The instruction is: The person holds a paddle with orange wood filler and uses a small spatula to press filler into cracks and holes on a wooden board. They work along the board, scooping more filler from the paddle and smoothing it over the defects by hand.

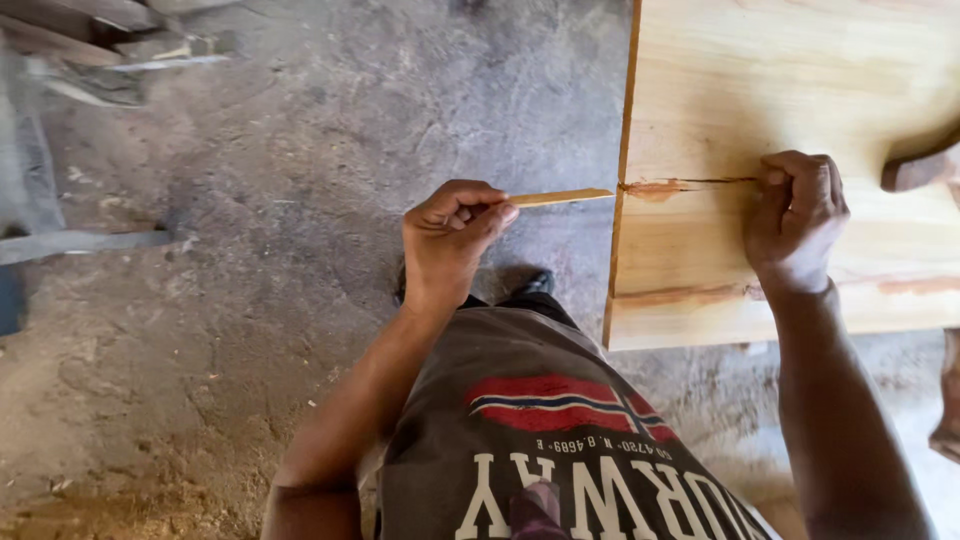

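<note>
Left hand (452,232) is curled into a loose fist, thumb & forefinger pinching the near end of a thin wooden strip (560,197). The strip pts right, its tip just short of the left edge of a pale wood board (800,90) — right at the mouth of a crack (690,184) w/ reddish filler smeared around it. Right hand (795,225) rests on the board at the crack's right end, fingers bent & pressed together; can't tell if they grip anything. A dark brown wood piece (920,168) sits on the board far right, just beside that hand. Board fills the upper right; its near edge shows reddish streaks. Below: dusty concrete floor (300,150) w/ sawdust at lower left, wood scraps (110,50) far left — well apart from both hands.
</note>
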`<state>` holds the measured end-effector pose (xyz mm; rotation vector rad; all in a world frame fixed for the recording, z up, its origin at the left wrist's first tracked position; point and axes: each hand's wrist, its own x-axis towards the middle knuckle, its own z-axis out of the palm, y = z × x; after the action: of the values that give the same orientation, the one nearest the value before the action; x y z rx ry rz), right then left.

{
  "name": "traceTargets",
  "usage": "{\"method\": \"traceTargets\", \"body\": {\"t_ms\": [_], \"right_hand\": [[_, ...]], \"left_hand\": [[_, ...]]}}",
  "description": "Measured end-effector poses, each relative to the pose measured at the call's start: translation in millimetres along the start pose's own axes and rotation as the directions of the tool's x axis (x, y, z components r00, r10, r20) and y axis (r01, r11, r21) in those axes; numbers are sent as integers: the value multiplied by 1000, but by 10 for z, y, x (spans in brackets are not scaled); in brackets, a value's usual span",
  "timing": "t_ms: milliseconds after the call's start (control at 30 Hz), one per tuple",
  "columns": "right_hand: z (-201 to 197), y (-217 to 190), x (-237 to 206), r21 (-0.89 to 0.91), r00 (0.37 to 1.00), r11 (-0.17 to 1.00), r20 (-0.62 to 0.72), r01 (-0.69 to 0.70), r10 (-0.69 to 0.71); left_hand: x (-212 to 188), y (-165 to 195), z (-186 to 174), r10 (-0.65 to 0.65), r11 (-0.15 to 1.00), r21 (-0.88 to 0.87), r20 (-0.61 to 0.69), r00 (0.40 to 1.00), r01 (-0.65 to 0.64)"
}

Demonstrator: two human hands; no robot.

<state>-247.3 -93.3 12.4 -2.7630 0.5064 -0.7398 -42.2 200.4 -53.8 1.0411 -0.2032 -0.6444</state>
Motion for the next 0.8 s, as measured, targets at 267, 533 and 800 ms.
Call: {"method": "traceTargets", "body": {"t_ms": [267, 533, 800], "right_hand": [[18, 98, -167, -177, 979, 972, -160, -153, 125], [45, 82, -144, -107, 976, 978, -145, -178, 162], [14, 73, -120, -114, 980, 979, -131, -168, 152]], "left_hand": [[159, -118, 136, 110, 989, 83, 130, 985, -122], [260, -120, 172, 73, 988, 116, 204, 976, -98], [330, -166, 335, 41, 986, 146, 230, 972, -76]]}}
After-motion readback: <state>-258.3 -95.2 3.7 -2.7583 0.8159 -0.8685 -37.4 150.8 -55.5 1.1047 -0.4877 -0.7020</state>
